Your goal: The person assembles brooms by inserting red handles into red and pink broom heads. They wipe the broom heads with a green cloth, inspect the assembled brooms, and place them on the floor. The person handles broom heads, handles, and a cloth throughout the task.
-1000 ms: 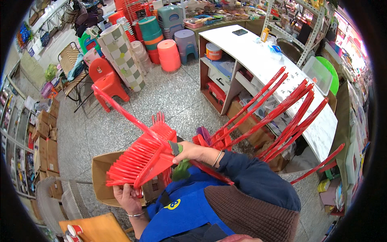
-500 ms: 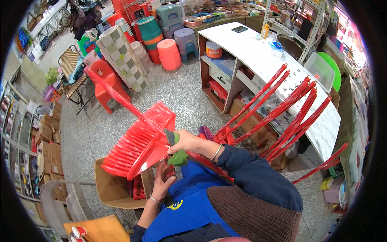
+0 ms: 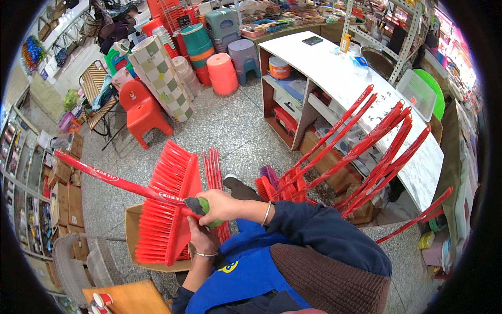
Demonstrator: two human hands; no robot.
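Broom head (image 3: 167, 209) now stands on edge, bristles to the left, turned from the flatter tilt of a second ago. Right hand (image 3: 222, 205) is wrapped tight around the green grip where the long red handle (image 3: 112, 180) meets it; left hand (image 3: 201, 239) cups the head from below. Judged: handle being seated. Cardboard box (image 3: 133, 230) waits beneath; finished brooms (image 3: 366, 146) lean right against the tabletop (image 3: 334, 68).

The red broom head (image 3: 167, 209) has turned up on its edge. The left hand (image 3: 201, 238) moved up behind it, and the right hand (image 3: 222, 205) slid toward the middle.
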